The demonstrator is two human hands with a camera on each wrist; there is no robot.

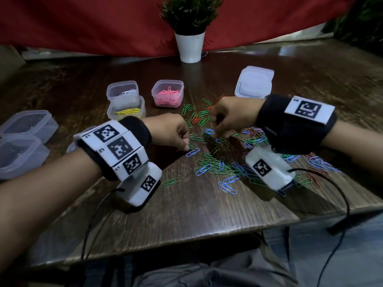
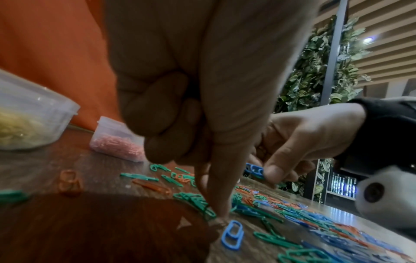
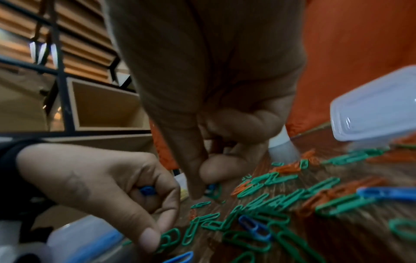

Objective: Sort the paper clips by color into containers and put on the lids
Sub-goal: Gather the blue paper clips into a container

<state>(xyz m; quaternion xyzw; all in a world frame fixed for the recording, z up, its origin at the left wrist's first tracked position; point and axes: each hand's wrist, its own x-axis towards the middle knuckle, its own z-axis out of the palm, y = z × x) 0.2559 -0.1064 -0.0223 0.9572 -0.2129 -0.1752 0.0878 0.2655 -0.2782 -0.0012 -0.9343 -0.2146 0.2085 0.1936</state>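
Your left hand (image 1: 167,131) was curled over the near-left edge of the loose paper clips (image 1: 219,162), which lay scattered in green, blue and orange across the middle and right of the wooden table (image 1: 186,204). In the right wrist view, blue clips (image 3: 147,190) showed inside the curl of that hand's fingers, so it was gripping them, while its thumb tip pressed down among green clips (image 3: 171,236) on the wood. In the left wrist view, one fingertip (image 2: 221,211) touched the table just beside a single blue clip (image 2: 233,234). Your right hand (image 1: 232,117) was also curled, lowered over the far side of the pile; its thumb and forefinger were pinched together on a blue clip (image 3: 211,188) lying among green ones, and a blue clip (image 2: 254,170) showed at its fingertips in the left wrist view.

Sorted clips stood further left: the pink-clip container (image 1: 167,93) just beyond the pile, the yellow-clip container (image 1: 126,109) to its left, and the white-clip container (image 1: 122,91) touching the yellow one's far side. Two clear containers (image 1: 27,137) stood at the table's left edge; whether they held anything could not be told. A stack of clear lids (image 1: 255,81) lay on the far right of the pile, beyond your right wrist. A potted plant (image 1: 189,27) in a white pot stood at the table's far edge, before a red cloth (image 1: 83,23)
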